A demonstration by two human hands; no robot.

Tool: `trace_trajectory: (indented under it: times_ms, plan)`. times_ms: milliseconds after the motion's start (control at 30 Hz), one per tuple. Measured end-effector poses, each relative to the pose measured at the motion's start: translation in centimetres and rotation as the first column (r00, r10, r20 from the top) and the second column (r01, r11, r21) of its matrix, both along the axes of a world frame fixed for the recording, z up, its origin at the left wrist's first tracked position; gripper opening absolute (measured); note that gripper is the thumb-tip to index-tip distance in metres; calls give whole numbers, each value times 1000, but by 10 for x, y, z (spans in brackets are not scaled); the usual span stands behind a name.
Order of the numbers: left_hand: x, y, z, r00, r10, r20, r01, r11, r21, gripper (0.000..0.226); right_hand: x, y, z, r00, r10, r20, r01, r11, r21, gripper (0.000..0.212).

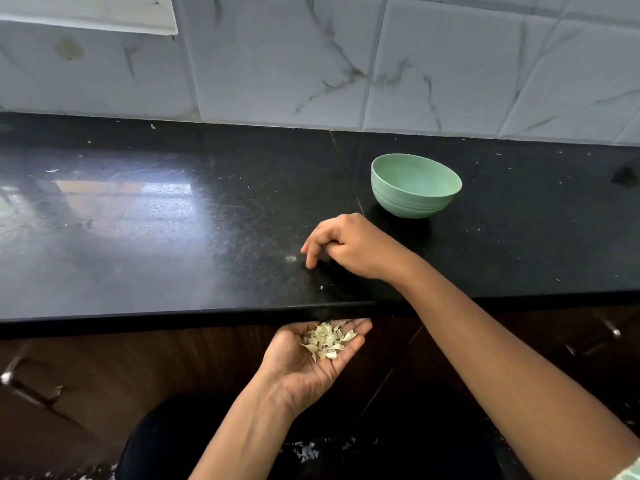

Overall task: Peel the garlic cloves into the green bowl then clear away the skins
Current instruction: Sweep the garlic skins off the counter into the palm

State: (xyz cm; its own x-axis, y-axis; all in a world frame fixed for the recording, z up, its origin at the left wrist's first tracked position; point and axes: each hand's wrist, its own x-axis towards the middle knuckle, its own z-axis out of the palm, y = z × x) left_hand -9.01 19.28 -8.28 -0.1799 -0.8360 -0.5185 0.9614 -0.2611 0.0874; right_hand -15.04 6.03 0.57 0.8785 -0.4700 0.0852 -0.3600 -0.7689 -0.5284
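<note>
— Black stone, the table (173, 237)?
— Yes, below a white marbled tile wall (277, 64).
— The green bowl (415, 199)?
— Standing just beyond the right hand (349, 247), contents unseen.
— The hands?
— Apart. The left hand (311, 362), palm up under the table's edge, cradles garlic skins (327, 341). The right's bent fingers touch the table; any pinch can't be told.

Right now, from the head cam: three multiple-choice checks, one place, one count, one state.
1. Where is the green bowl? A in a hand; B on the black counter; C on the floor.
2. How many bowls show? A one; B two; C three.
3. The left hand is: A a fist; B flat on the counter; C palm up, carrying garlic skins.
1 B, it stands on the counter; 2 A, only the green one shows; 3 C, skins lie in the open palm.
</note>
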Motion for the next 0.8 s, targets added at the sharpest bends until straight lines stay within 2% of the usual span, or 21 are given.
trace_trajectory:
  times_ms: [100, 200, 367, 433, 533, 667, 800]
  plan:
    - [-1, 0, 1, 1000, 7, 4, -7, 1000, -1, 59, 1, 0, -3, 997, -70, 18, 71, 996, -60, 44]
    - [-2, 0, 0, 1000, 21, 4, -21, 1000, 0, 58, 1, 6, -14, 998, -46, -41, 38, 986, -162, 44]
    - [-5, -1, -1, 998, 60, -9, -60, 998, -24, 51, -40, 41, -28, 999, -15, -48, 1, 963, -268, 42]
    - [-7, -1, 0, 997, 66, -34, -68, 997, -42, 45, -56, 57, -30, 1000, 20, 14, -16, 969, -248, 41]
    - [-8, -1, 0, 998, 55, -38, -57, 996, -64, 42, -72, 65, -33, 987, 15, 158, 7, 990, -138, 37]
    - [-10, -3, 0, 999, 36, -2, -36, 998, -54, 53, -73, 69, -35, 935, -128, 330, 157, 986, -62, 22]
    - [-11, -4, 0, 1000, 30, 0, -30, 998, -62, 49, -67, 69, -34, 919, -238, 315, 267, 962, -51, 11]
